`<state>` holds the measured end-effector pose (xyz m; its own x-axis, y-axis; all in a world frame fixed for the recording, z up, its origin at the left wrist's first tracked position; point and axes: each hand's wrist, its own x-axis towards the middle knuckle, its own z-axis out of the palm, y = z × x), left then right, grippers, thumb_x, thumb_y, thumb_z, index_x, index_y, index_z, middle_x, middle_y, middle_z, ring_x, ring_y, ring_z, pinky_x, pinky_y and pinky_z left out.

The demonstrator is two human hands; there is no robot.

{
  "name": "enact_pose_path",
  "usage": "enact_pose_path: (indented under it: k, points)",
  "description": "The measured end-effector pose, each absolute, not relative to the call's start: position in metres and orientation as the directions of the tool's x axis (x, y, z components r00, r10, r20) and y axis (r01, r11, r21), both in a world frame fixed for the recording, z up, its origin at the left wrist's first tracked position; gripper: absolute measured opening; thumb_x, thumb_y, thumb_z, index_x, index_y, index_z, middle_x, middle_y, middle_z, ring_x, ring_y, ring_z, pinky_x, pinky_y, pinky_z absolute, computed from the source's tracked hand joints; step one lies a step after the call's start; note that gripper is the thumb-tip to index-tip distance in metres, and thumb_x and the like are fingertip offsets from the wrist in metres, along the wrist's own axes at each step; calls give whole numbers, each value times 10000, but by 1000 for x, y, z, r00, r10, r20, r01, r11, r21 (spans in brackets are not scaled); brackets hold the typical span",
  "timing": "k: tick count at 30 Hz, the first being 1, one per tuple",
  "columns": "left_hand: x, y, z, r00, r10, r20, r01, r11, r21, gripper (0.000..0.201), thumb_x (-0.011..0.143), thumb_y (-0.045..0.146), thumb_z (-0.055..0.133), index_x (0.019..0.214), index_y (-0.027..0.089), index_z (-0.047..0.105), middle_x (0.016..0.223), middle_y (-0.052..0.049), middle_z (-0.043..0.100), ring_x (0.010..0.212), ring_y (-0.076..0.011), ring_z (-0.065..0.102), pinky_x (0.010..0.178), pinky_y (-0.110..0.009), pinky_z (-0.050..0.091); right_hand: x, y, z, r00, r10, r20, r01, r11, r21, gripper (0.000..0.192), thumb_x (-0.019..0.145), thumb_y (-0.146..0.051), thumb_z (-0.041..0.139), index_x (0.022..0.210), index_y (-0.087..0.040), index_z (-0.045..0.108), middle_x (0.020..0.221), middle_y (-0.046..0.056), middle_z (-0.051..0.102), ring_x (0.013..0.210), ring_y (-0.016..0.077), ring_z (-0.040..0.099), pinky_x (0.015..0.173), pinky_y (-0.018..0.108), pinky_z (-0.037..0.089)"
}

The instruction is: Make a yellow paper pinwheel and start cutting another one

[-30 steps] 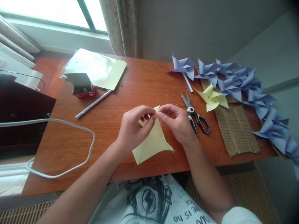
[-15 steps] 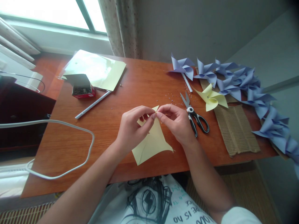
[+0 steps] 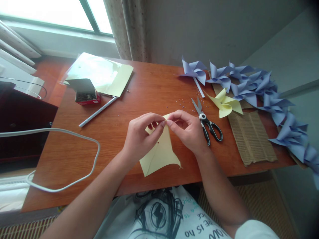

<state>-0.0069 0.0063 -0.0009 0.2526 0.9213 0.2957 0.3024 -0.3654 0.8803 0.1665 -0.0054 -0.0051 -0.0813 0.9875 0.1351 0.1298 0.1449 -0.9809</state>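
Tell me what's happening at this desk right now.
A person is pinching the top of a pale yellow cut paper square between the left hand and right hand, over a reddish wooden table. Black-handled scissors lie just right of the hands, beside a finished yellow paper pinwheel and a row of lilac paper pinwheels.

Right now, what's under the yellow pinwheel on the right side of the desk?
The yellow pinwheel lies partly on the brown corrugated cardboard and partly on the wooden desk. Purple pinwheels sit behind it. Whatever lies directly beneath its folds is covered.
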Motion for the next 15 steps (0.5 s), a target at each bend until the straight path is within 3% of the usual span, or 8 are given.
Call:
enact_pose_path:
  k: [15]
  points:
    - [-7,8,-3,251,963,95,61,-114,992,110,841,265,747,841,161,711,776,-38,703,710,-152,623,636,-257,485,164,-6,-4,-73,990,123,109,131,-985,27,877,-223,692,851,-221,687,840,-11,677,787,149,648,732,292,537]
